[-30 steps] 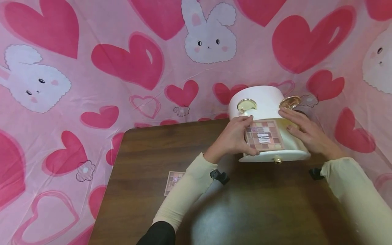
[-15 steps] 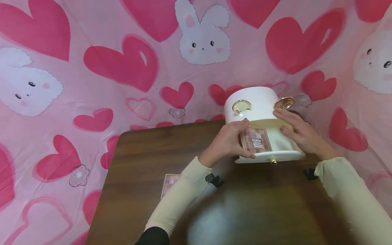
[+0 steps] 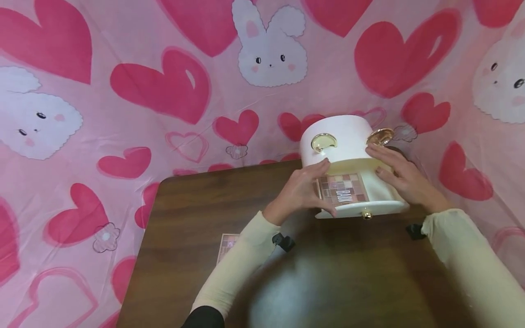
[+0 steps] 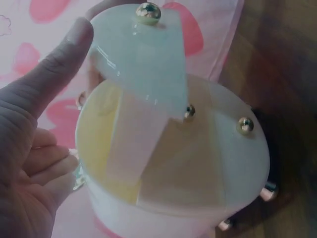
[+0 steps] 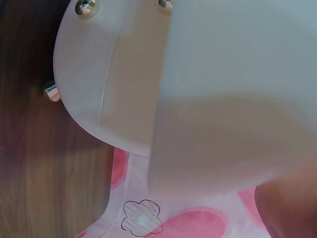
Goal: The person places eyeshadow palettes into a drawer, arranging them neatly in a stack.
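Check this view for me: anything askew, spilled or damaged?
Nothing stands out. One palette lies in the open drawer of the white box; another palette lies on the table, partly hidden by the left sleeve. No spill or damage shows.

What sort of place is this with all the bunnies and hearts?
It looks like a home corner, maybe a makeup spot. There's a brown table, a pink patterned cloth rising behind it, and a makeup palette at the pulled-out drawer of a white box.
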A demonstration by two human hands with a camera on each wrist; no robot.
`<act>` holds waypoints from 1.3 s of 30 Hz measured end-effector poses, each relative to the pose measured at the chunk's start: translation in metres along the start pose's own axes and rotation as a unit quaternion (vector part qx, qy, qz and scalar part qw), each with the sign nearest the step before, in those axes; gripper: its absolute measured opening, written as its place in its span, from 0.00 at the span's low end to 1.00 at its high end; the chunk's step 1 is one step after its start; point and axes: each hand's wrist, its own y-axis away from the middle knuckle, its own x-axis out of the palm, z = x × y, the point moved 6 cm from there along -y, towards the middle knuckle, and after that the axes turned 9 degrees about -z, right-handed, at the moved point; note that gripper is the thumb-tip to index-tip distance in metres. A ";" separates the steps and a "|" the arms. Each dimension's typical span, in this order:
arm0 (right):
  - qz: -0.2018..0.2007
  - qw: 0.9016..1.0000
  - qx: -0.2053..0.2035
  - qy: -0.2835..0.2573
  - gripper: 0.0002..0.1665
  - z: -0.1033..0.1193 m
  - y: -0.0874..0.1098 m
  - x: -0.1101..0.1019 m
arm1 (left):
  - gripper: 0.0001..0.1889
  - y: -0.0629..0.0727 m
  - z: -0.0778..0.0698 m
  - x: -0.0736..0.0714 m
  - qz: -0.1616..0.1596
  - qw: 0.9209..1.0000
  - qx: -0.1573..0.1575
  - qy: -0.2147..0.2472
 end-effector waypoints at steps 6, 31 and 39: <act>0.001 1.000 -0.003 -0.006 0.36 0.000 -0.001 0.001 | 0.58 0.011 0.010 -0.021 -0.052 0.998 -0.001 0.045; 0.001 0.999 -0.036 0.003 0.34 0.003 -0.004 -0.003 | 0.65 0.096 0.062 -0.078 -0.033 0.999 0.001 0.027; 0.006 1.000 -0.029 0.007 0.35 0.003 -0.001 -0.003 | 0.66 0.128 0.081 -0.083 -0.017 0.999 -0.036 0.022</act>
